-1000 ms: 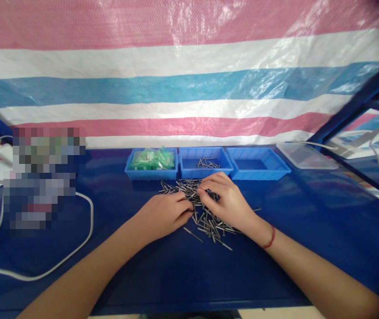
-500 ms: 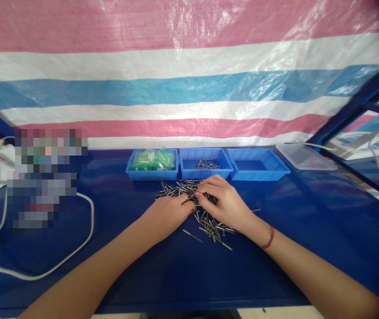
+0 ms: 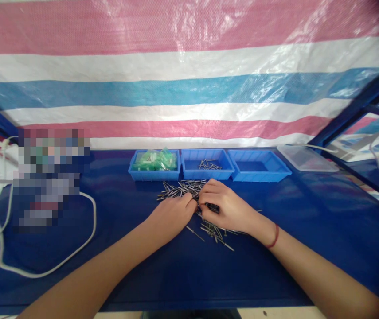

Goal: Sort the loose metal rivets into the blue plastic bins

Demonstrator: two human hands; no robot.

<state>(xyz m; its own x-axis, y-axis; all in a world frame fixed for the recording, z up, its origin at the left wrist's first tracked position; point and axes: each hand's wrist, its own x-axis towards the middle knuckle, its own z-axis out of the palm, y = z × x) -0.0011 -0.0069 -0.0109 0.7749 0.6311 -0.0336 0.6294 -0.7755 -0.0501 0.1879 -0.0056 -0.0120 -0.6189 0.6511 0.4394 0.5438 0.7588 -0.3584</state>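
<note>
A loose pile of metal blind rivets (image 3: 179, 189) lies on the blue table, some of it hidden under my hands. My left hand (image 3: 175, 216) rests at the pile's left side, thumb and fingers pinched; whatever is between them is hidden. Across from it, my right hand (image 3: 227, 204) curls over the pile, with dark rivets showing in the gap between thumb and fingers. The fingertips of both hands come together over the pile. Behind them, the middle blue bin (image 3: 189, 173) holds several rivets (image 3: 209, 165).
The left blue bin (image 3: 154, 176) holds green plastic bags (image 3: 156, 160); the right blue bin (image 3: 259, 176) stands beside the middle one. A clear plastic lid (image 3: 307, 158) lies at the back right. A white cable (image 3: 93, 212) loops over the table's left side.
My right hand has lowered slightly toward the front, and its fingertips have come against my left hand's. The view has shifted a little. The bins look the same.
</note>
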